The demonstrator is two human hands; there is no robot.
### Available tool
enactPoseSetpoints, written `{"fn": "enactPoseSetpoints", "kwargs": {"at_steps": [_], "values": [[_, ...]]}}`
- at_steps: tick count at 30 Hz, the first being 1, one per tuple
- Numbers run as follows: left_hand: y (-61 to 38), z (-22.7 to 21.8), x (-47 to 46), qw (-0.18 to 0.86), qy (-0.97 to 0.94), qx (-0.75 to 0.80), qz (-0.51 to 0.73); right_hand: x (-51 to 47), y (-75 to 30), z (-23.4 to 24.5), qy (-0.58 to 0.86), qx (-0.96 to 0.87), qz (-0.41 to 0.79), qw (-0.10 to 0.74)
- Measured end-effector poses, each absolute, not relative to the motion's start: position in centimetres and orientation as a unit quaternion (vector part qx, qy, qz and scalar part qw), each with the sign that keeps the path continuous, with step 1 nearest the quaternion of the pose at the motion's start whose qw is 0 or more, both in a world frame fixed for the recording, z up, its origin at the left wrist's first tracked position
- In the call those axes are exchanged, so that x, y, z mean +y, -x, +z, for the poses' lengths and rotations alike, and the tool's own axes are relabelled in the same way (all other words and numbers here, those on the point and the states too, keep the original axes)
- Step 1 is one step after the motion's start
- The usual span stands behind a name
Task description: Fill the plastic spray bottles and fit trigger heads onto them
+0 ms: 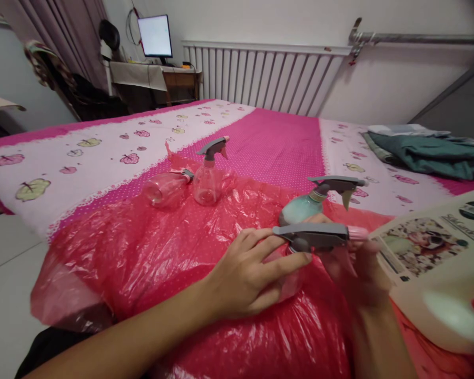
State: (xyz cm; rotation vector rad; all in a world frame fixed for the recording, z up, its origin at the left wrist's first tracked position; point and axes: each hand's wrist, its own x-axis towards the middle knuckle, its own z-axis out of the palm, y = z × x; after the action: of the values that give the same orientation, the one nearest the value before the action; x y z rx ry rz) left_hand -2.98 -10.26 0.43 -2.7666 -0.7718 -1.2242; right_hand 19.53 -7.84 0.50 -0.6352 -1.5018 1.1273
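My left hand is closed round the clear pinkish body of a spray bottle with a grey trigger head. At the front of that head, my right hand has its fingers pinched on the pink nozzle; some of them are blurred. Just behind stands a teal spray bottle with a grey head, leaning and partly hidden by the held one. Farther left, a clear pink spray bottle stands upright. Beside it another spray bottle lies on its side.
Crinkled red plastic sheeting lies under the bottles, over a pink patterned bed. A cream printed bag is close at my right. Folded clothes lie at the right rear. Beyond the bed stand a desk with a monitor and a chair.
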Motion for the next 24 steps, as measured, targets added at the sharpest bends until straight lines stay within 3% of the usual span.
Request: {"fn": "enactPoseSetpoints", "kwargs": {"at_steps": [4,24], "values": [[2.9,0.8,-10.0,-0.016,0.885,-0.237,-0.401,-7.9,-19.5,0.6,0.273,-0.642,0.497,0.515],[3.0,0.6,-10.2,-0.041,0.885,-0.245,-0.394,-7.4,-18.1,0.6,0.263,-0.654,0.469,0.532]]}}
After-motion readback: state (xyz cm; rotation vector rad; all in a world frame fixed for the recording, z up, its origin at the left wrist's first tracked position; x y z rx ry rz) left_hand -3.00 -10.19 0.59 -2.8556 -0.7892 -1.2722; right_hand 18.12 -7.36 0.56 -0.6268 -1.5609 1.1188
